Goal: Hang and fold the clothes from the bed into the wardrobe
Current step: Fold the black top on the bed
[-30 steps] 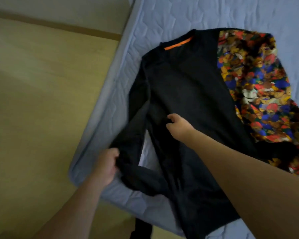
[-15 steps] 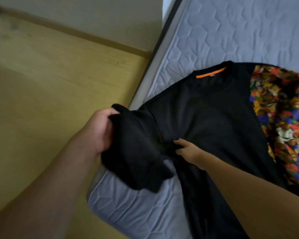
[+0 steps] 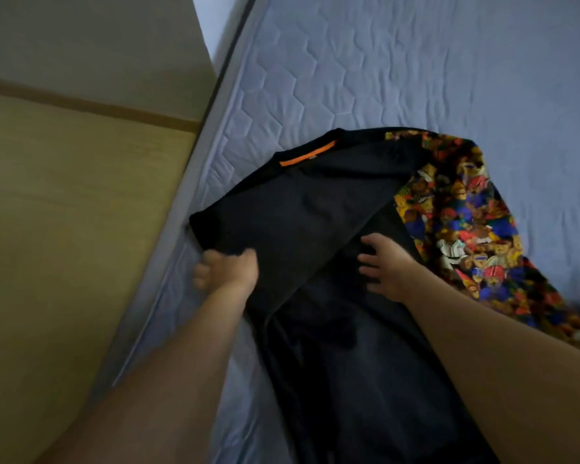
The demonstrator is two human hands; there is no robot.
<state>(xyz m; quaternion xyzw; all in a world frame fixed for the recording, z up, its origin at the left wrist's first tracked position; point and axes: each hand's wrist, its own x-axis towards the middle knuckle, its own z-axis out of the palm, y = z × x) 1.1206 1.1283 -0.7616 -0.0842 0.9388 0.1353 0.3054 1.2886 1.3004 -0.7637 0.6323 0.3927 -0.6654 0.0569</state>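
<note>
A black long-sleeved shirt (image 3: 302,222) with an orange collar strip lies on the bed, its left side folded over the body. My left hand (image 3: 226,271) grips the lower edge of that folded part, fingers curled into the cloth. My right hand (image 3: 385,269) lies flat on the black cloth beside the fold, fingers spread. A garment with a colourful bear print (image 3: 466,222) lies under the black shirt's right side and sticks out to the right.
The bed's quilted pale mattress (image 3: 416,68) fills the upper right; its edge (image 3: 195,182) runs diagonally down to the left. A wooden floor (image 3: 64,229) lies left of the bed, with a wall and skirting at top left.
My left hand carried the sleeve and left side up and over onto the shirt's body. My right hand opened and shifted right onto the cloth. The camera moved closer over the bed.
</note>
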